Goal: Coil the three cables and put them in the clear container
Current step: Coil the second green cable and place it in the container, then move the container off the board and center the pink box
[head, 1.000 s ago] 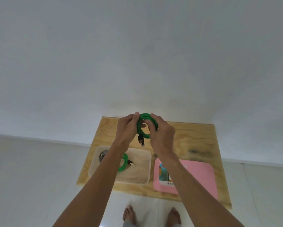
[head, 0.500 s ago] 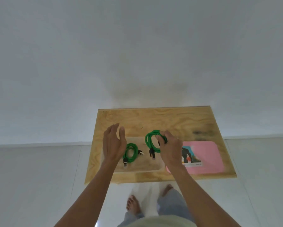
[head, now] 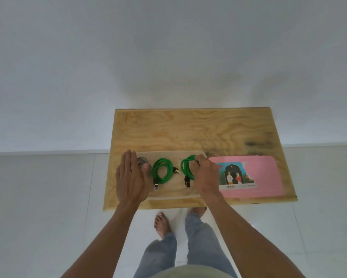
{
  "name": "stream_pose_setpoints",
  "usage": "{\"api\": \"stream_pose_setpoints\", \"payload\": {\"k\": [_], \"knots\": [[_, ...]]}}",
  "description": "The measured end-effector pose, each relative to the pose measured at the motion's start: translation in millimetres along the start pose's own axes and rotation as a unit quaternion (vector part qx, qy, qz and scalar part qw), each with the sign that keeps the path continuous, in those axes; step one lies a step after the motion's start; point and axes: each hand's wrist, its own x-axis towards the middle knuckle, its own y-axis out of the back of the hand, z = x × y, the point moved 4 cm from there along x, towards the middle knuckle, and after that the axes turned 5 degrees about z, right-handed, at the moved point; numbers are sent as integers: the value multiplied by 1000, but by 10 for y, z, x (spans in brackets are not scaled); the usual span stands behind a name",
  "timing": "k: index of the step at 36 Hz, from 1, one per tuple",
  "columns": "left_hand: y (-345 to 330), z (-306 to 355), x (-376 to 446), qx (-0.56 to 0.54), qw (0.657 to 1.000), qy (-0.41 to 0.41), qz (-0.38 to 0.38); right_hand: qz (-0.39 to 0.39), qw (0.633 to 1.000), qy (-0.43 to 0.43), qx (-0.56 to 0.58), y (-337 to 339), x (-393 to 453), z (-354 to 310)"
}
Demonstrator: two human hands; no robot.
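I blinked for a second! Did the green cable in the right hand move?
Yes. The held green cable, gripped by the right hand, came down from above the table's far edge into the clear container.

Right hand grips a coiled green cable inside the clear plastic container; 1 more green coil lies at its 9 o'clock.

The pink lid bears a picture label; its line of print is too small to read.
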Motion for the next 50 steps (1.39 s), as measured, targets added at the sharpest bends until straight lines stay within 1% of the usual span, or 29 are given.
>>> {"api": "stream_pose_setpoints", "payload": {"k": [5, 8, 12, 21, 27, 37, 39, 44, 50], "knots": [[-24, 1, -2, 13, 1000, 0, -7, -3, 999, -9, -38, -114, 20, -44], [-37, -3, -10, 14, 1000, 0, -6, -12, 999, -19, -34, -206, 6, -48], [-42, -10, -11, 14, 1000, 1, -5, -24, 997, -42, -55, -331, -45, -3], [-82, -37, -5, 21, 1000, 1, -5, -66, 990, -23, -121, -474, 10, -13], [-81, -44, -9, 18, 1000, 2, -5, -50, 994, -22, -94, -490, -2, 10], [-31, -24, -6, 0, 1000, 2, -9, -27, 999, -1, -39, -309, 16, -62], [0, -15, -7, -10, 1000, 2, -11, -23, 1000, -5, -17, -239, -1, -93], [108, 35, 12, -35, 999, 4, -14, -6, 997, -46, 61, -50, -46, -151], [276, 179, 61, -58, 998, -25, 3, 27, 992, -42, 114, 198, -57, -209]]}}
